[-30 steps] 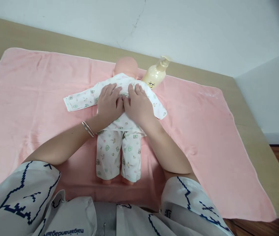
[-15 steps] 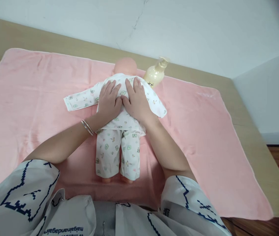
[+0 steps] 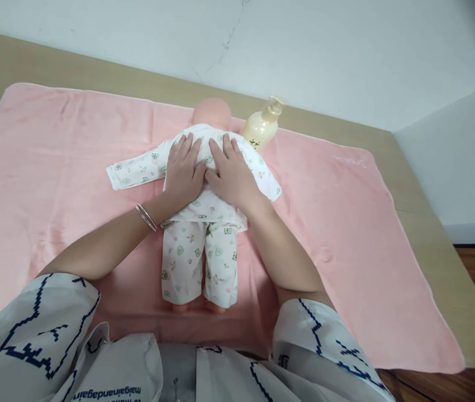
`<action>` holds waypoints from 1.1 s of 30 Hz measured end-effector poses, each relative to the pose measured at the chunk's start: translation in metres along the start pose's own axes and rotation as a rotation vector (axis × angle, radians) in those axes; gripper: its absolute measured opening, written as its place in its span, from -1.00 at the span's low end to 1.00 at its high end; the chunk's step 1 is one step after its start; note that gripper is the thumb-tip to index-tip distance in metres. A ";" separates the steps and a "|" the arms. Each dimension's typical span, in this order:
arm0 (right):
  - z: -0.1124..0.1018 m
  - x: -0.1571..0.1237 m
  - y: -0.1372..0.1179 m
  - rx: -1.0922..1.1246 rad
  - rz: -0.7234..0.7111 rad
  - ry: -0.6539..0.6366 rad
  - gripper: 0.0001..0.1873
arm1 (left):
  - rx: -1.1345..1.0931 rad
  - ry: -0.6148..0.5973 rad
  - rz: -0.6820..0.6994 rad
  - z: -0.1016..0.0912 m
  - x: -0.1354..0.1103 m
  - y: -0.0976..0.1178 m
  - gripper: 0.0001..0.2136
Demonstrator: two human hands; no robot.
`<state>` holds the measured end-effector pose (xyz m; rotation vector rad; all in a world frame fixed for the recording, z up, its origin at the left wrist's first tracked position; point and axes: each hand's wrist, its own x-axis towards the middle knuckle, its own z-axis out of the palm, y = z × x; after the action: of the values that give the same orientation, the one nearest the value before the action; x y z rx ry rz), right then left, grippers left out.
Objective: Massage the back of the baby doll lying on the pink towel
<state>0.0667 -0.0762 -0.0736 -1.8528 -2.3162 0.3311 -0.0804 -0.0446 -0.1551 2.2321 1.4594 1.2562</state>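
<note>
A baby doll (image 3: 211, 113) lies face down, its bald head pointing away from me. It wears a white printed long-sleeved top (image 3: 204, 209) and matching trousers (image 3: 182, 262); its feet peek out below the hems. My left hand (image 3: 184, 172) rests flat on the left of the doll's upper back, fingers stretched out. On the right of the back lies my right hand (image 3: 232, 174), also flat with its fingers spread. The two thumbs nearly meet over the middle of the back. Neither hand grips anything.
Under the doll a pink blanket (image 3: 346, 234) covers most of the wooden table (image 3: 424, 234). A cream pump bottle (image 3: 260, 127) lies tilted beside the doll's head, near the right shoulder. Behind the table rises a white wall (image 3: 137, 44).
Both hands stay on the doll's back, with only slight shifts of the fingers. The whole view has moved a few pixels; the doll and bottle keep their places.
</note>
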 end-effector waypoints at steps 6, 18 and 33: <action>0.009 0.007 0.004 -0.015 -0.063 0.069 -0.24 | -0.058 -0.024 0.113 0.002 0.001 -0.007 -0.53; -0.006 -0.001 0.000 0.031 0.024 0.041 -0.35 | -0.119 0.018 0.088 0.003 0.000 -0.012 -0.48; 0.000 -0.018 -0.016 -0.096 0.044 0.036 -0.26 | -0.041 0.074 0.140 -0.007 -0.005 0.001 -0.66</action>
<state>0.0552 -0.0968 -0.0690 -1.9389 -2.3081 0.1935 -0.0854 -0.0513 -0.1527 2.3195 1.3080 1.4113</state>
